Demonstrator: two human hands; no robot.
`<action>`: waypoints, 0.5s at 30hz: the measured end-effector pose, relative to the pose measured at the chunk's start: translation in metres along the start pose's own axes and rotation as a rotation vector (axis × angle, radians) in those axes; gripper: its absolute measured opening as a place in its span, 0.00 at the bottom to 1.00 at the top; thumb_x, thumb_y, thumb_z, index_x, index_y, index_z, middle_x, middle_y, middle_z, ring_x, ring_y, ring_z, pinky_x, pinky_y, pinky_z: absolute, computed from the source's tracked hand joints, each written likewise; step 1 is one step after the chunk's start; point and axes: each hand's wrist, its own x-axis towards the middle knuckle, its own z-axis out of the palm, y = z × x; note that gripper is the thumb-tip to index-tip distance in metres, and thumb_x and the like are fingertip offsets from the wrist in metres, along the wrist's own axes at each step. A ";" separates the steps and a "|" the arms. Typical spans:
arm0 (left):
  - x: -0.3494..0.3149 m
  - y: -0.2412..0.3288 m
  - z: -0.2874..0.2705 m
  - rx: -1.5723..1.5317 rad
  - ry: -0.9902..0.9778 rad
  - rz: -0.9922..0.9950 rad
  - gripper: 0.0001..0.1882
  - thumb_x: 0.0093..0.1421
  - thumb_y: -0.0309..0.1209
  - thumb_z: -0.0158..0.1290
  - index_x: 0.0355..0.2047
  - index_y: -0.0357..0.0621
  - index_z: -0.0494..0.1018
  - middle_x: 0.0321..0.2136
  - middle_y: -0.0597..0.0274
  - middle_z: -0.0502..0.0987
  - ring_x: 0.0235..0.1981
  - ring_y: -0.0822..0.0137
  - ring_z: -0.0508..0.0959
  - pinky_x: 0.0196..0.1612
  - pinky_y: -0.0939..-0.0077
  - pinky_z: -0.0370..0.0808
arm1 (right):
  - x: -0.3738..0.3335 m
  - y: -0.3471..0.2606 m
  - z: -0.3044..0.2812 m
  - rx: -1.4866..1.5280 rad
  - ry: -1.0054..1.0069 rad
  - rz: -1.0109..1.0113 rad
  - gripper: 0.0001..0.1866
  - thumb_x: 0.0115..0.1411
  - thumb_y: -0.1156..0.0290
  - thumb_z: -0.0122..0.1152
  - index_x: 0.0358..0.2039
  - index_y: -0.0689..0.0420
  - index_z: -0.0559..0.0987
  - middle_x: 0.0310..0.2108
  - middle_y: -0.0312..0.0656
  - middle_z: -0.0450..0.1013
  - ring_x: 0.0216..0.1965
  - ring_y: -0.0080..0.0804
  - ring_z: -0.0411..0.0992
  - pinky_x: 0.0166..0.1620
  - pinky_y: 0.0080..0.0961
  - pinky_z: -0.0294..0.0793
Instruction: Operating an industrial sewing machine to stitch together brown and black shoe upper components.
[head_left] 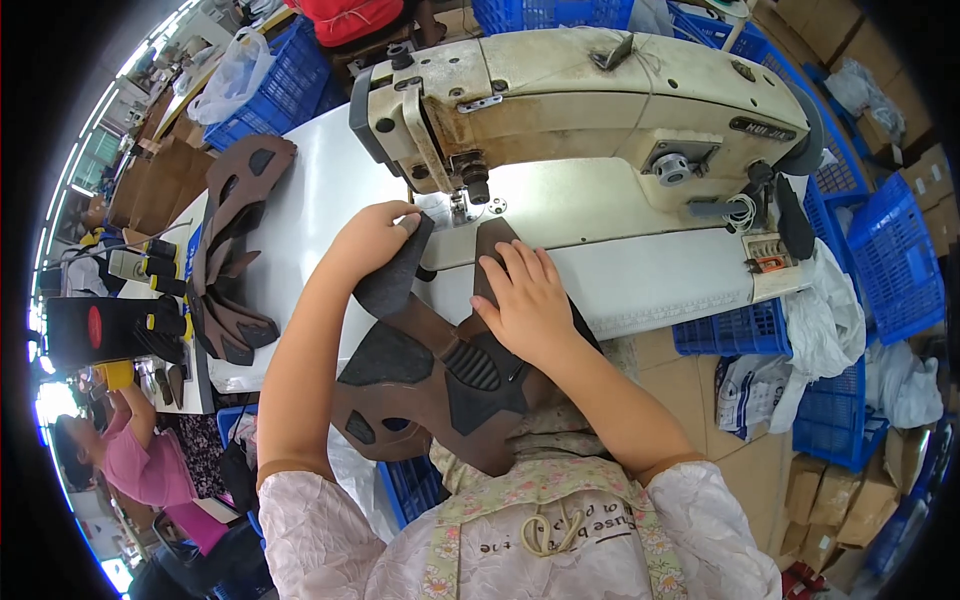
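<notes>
Head view: closest to you, past your floral apron (pixel 480 490), the brown upper piece (pixel 430 385) with dark patches hangs over the near edge of the bench (pixel 660 275), its two far arms lying up on the top. Your right hand (pixel 530 305) rests on the right arm of it, fingers slightly spread and pressing down rather than gripping. Your left hand (pixel 372 242) seems to pinch the left arm's dark end between thumb and fingers, just beside the presser foot (pixel 459 207); whether the needle is in the material is too small to tell. You appear to be lining that end up for stitching. The next move likely calls for keeping it flat and easing its edge under the foot. Beyond stands the sewing machine (pixel 570 120); to the left lies a stack of similar brown pieces (pixel 225 250). Farther off are blue crates (pixel 895 275).
</notes>
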 end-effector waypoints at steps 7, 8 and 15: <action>0.004 -0.007 0.000 -0.031 -0.091 -0.044 0.19 0.64 0.38 0.53 0.50 0.41 0.77 0.43 0.49 0.81 0.42 0.53 0.81 0.49 0.64 0.74 | 0.007 -0.001 0.006 0.001 -0.019 0.000 0.28 0.58 0.55 0.61 0.54 0.59 0.73 0.57 0.52 0.67 0.62 0.49 0.61 0.66 0.50 0.56; 0.005 -0.013 -0.006 -0.030 -0.090 -0.047 0.19 0.64 0.38 0.53 0.50 0.41 0.77 0.43 0.49 0.81 0.42 0.53 0.81 0.49 0.64 0.74 | 0.008 -0.001 0.006 0.004 -0.024 -0.004 0.29 0.58 0.55 0.61 0.55 0.59 0.72 0.57 0.52 0.67 0.62 0.50 0.61 0.66 0.50 0.56; -0.023 0.033 -0.026 -0.072 0.025 -0.186 0.20 0.56 0.32 0.54 0.49 0.41 0.71 0.30 0.49 0.81 0.32 0.56 0.82 0.38 0.64 0.77 | 0.007 0.003 0.005 0.004 -0.024 0.016 0.28 0.58 0.55 0.62 0.54 0.60 0.73 0.57 0.52 0.67 0.62 0.50 0.61 0.65 0.48 0.58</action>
